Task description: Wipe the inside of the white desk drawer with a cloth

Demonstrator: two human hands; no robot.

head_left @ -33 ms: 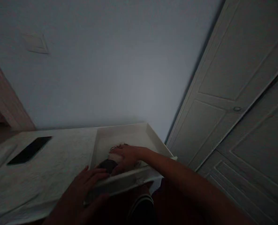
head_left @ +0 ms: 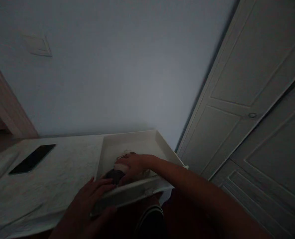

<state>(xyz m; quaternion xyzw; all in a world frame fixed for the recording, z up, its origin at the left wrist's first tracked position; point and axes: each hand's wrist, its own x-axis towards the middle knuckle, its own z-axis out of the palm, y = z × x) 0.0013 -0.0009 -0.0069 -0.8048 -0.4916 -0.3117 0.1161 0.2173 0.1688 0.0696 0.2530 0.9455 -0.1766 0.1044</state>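
Pale wall [head_left: 127, 83] is being dimly lit. Cloth-like bundle [head_left: 114, 176], inside white tray [head_left: 137, 141], is being covered by the right hand [head_left: 134, 166], grip hidden. Tray's front is being straddled by the left hand [head_left: 87, 196], hold unclear. Tipping is possibly being risked by uneven rim pressure, snagging by gloom.

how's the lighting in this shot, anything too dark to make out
Head view: dim overall, the wall palest around its middle and darker toward the corners; head view: the left hand sinks into shadow low in the picture; head view: gloom and soft detail leave the dark item by the right hand hard to identify, with no strong glare.
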